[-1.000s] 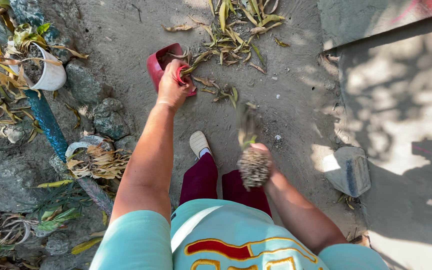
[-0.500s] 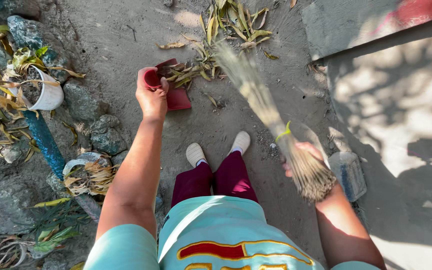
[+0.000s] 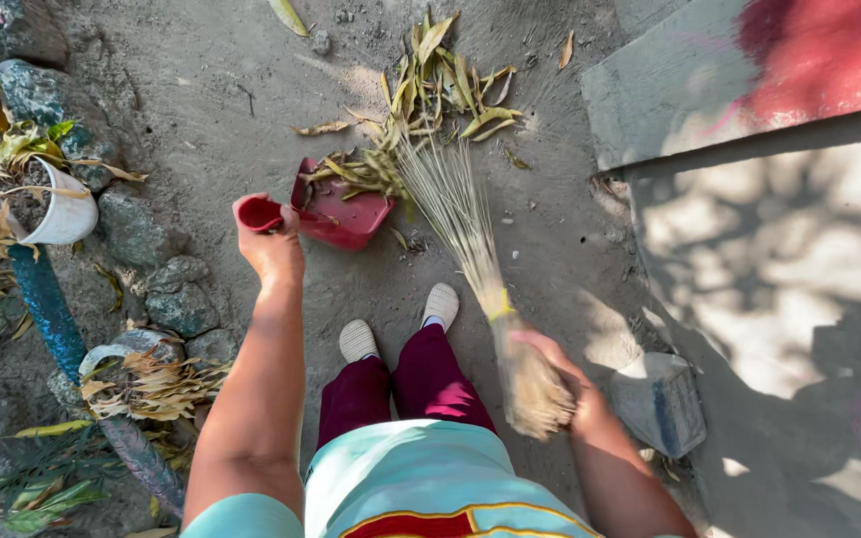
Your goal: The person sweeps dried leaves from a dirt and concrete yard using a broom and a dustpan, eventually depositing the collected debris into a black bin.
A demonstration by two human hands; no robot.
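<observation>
Broom (image 3: 455, 214) swung to leaves (image 3: 440, 85); left hand (image 3: 269, 244) grips dustpan (image 3: 336, 211).

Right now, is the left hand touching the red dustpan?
Touching. The head view shows the left hand wrapped around the handle of the red dustpan.

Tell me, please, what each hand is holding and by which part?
Left hand grips the red dustpan by its handle; right hand holds the stick broom near its bound end.

I see a white pot (image 3: 64, 214) with dry plants beside grey rocks (image 3: 166, 289), a blue pipe (image 3: 47, 309), a grey stone block (image 3: 662, 402) and a red-painted concrete wall (image 3: 749, 75).
</observation>
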